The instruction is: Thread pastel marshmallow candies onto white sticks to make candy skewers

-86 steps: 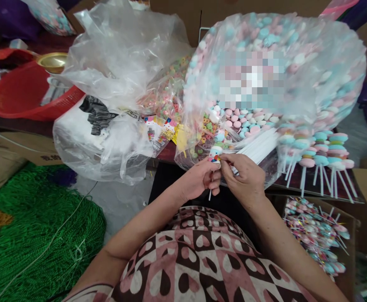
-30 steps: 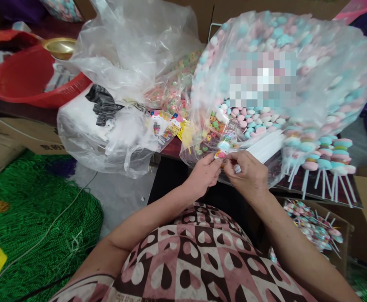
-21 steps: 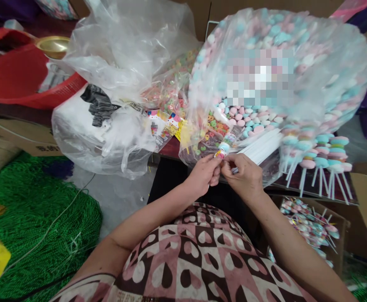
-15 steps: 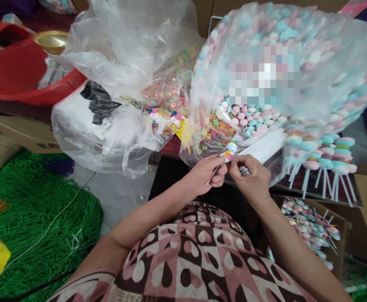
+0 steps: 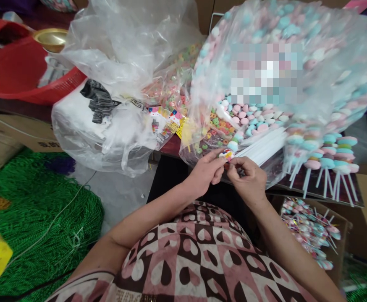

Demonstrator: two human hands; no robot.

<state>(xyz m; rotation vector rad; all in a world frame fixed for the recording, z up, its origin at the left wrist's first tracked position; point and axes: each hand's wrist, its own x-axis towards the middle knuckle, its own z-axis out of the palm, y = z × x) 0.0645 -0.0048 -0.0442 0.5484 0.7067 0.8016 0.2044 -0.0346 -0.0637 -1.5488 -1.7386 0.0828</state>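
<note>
My left hand (image 5: 206, 173) is closed around the lower part of a candy skewer (image 5: 233, 146). Pale blue and white candy shows at its upper end, and a colourful printed label (image 5: 226, 155) lies against it by my fingertips. Close beside it, my right hand (image 5: 249, 178) pinches with thumb and forefinger just below the label; what lies between those fingers is too small to make out. Behind my hands are white sticks (image 5: 260, 147) and a bag of ring-shaped candies (image 5: 219, 126). Pastel candies (image 5: 259, 115) spill from a large clear bag.
Finished-looking candy skewers (image 5: 337, 155) lie at the table's right edge, sticks outward. Below them stands a carton (image 5: 341, 251) of wrapped skewers. To the left are a plastic bag (image 5: 129, 144), printed cards (image 5: 161, 126), a red basket (image 5: 13, 79) and green cord (image 5: 45, 226) on the floor.
My hands have shifted slightly, and the skewer has turned so that more of its label shows. The stick that stuck out below my left hand is now hidden.
</note>
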